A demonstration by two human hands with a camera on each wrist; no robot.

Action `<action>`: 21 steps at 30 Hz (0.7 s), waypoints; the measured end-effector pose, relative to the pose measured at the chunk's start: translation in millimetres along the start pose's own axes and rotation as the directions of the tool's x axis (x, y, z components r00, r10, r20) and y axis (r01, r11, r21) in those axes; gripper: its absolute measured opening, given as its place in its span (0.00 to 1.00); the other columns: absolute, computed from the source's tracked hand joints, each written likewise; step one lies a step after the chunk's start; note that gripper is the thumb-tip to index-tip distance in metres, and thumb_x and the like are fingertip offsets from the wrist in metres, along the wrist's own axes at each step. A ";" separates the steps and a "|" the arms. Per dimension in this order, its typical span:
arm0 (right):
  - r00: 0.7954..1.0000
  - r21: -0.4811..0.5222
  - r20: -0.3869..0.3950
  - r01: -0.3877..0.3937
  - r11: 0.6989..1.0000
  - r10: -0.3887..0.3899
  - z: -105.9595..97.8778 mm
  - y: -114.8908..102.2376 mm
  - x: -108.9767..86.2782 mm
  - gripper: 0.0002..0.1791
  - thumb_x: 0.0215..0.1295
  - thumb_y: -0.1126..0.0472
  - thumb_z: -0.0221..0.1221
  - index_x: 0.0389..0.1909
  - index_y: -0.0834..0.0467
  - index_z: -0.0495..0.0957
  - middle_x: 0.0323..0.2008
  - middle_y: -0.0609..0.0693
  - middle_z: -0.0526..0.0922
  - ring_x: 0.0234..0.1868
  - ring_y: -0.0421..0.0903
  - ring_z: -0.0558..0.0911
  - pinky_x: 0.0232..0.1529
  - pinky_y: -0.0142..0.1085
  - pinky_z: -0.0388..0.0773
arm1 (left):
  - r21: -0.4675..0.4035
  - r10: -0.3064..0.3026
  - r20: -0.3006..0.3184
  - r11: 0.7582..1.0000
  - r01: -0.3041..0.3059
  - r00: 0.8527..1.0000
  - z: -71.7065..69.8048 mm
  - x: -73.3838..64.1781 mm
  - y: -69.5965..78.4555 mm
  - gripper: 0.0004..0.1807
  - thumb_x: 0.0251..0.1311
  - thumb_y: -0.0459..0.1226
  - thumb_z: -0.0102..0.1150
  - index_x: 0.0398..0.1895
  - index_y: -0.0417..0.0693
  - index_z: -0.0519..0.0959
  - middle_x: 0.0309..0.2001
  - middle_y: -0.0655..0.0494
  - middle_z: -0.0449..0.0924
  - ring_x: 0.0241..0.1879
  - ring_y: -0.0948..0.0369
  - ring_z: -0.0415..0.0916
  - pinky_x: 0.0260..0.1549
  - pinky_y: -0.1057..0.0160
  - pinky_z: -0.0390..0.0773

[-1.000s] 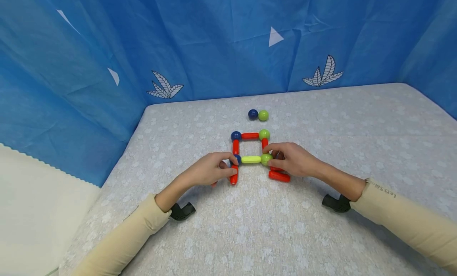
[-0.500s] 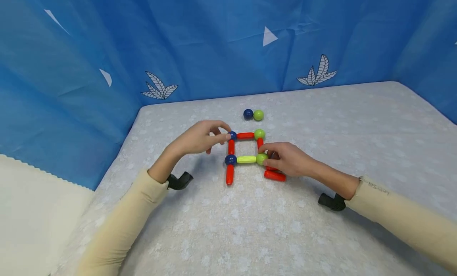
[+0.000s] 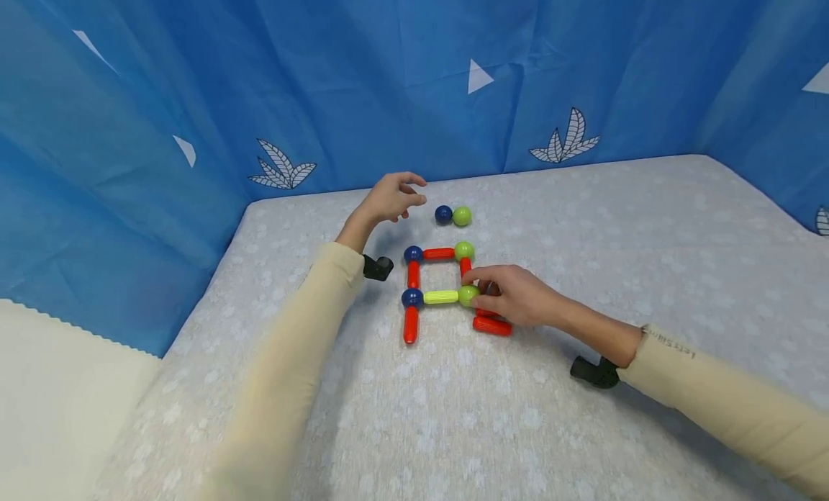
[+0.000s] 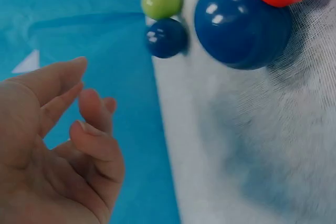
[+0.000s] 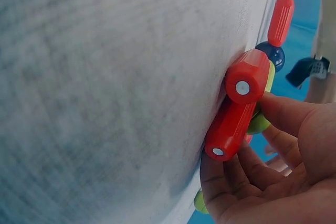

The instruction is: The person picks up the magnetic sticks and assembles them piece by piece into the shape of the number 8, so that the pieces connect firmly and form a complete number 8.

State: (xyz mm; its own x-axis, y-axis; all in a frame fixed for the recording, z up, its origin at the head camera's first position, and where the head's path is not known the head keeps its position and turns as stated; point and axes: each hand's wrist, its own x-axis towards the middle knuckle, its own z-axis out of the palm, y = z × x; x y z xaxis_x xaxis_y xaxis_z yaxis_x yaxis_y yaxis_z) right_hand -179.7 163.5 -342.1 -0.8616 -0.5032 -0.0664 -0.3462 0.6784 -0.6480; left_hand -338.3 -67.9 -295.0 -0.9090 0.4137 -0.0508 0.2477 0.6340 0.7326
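Magnetic sticks and balls form a square on the table, with two blue balls (image 3: 412, 297) on its left and two green ones on its right. Red sticks (image 3: 438, 253) make three sides; a yellow-green stick (image 3: 441, 297) makes the near side. My right hand (image 3: 518, 296) pinches the near-right green ball (image 3: 469, 295). Two red sticks (image 5: 245, 77) lie by its fingers, one partly hidden in the head view. My left hand (image 3: 393, 197) is raised with nothing in its loosely bent fingers, left of a loose blue ball (image 3: 443, 214) and green ball (image 3: 462, 216).
A further red stick (image 3: 411, 325) points toward me from the near-left blue ball. Blue cloth (image 3: 414, 83) hangs behind the pale patterned table (image 3: 615, 235). Black wrist devices (image 3: 594, 372) sit under both sleeves.
My left hand has left the near-left blue ball, passed the far-left one and moved away toward the table's back. My right hand stays at the near-right green ball.
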 end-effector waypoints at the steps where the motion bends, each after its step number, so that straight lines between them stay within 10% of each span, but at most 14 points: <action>1: 1.000 0.000 0.001 -0.001 1.000 0.001 0.5 0.3 -0.2 0.19 0.67 0.64 0.63 0.58 0.57 0.78 0.37 0.48 0.80 0.34 0.46 0.75 0.36 0.39 0.75 | -0.009 -0.012 -0.001 1.000 0.012 1.000 3.2 3.5 -1.9 0.19 0.71 0.40 0.57 0.63 0.51 0.74 0.55 0.46 0.78 0.38 0.39 0.76 0.28 0.51 0.73; 15: 1.000 0.003 0.013 -0.004 1.000 0.004 1.0 1.4 0.6 0.19 0.67 0.63 0.63 0.59 0.56 0.78 0.37 0.48 0.79 0.34 0.46 0.75 0.37 0.39 0.75 | 0.178 -0.088 0.151 0.982 0.061 0.985 34.4 22.8 -4.2 0.26 0.71 0.42 0.57 0.70 0.52 0.68 0.61 0.44 0.70 0.37 0.52 0.75 0.32 0.60 0.76; 21: 1.000 0.014 0.015 -0.010 1.000 0.010 -1.8 1.8 0.9 0.19 0.67 0.63 0.63 0.59 0.56 0.78 0.38 0.49 0.80 0.35 0.46 0.76 0.38 0.39 0.75 | 0.181 -0.095 0.124 0.981 0.071 0.988 37.1 25.6 -2.5 0.18 0.70 0.41 0.58 0.62 0.52 0.74 0.56 0.48 0.74 0.36 0.54 0.75 0.31 0.61 0.75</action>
State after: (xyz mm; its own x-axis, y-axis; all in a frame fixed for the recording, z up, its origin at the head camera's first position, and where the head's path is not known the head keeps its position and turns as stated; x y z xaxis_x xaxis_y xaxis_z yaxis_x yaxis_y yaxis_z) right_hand -181.7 165.3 -341.9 -0.8594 -0.5044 -0.0839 -0.3323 0.6756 -0.6582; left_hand -349.7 -34.7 -323.3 -0.8796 0.4299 -0.2039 0.2389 0.7697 0.5920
